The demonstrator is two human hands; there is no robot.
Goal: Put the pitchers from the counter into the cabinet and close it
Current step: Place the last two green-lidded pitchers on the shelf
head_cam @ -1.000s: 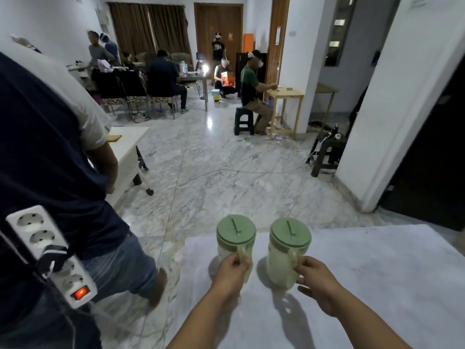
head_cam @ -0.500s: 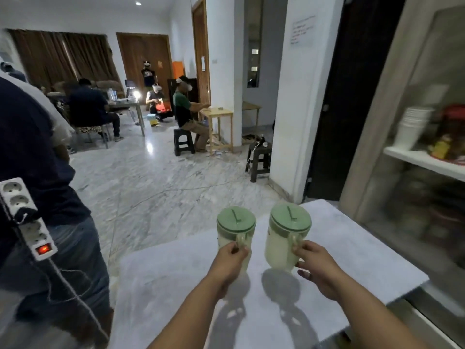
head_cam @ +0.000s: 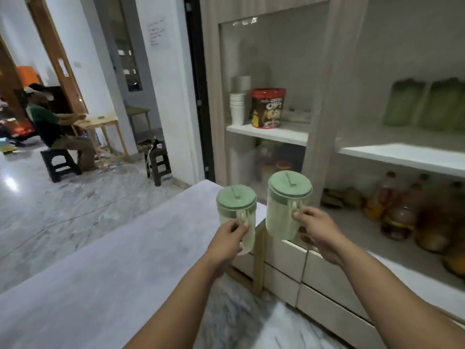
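Two pale pitchers with green lids are lifted in the air. My left hand (head_cam: 230, 233) grips the handle of the left pitcher (head_cam: 236, 197), which hangs over the counter's (head_cam: 125, 248) far right corner. My right hand (head_cam: 317, 229) grips the handle of the right pitcher (head_cam: 286, 200), held a little higher in front of the cabinet (head_cam: 324, 96). The cabinet has a glass-fronted section on the left and open white shelves (head_cam: 402, 157) on the right.
In the cabinet stand stacked white cups (head_cam: 237, 107), a red cereal tub (head_cam: 268, 107), green packs (head_cam: 427, 104) and several bottles (head_cam: 402, 212). Drawers (head_cam: 327, 280) run below. A person sits on a stool (head_cam: 59, 165) at a small wooden table at the left.
The view has swung right from the room to the cabinet. Both pitchers have come off the counter and moved to its right end, toward the shelves.
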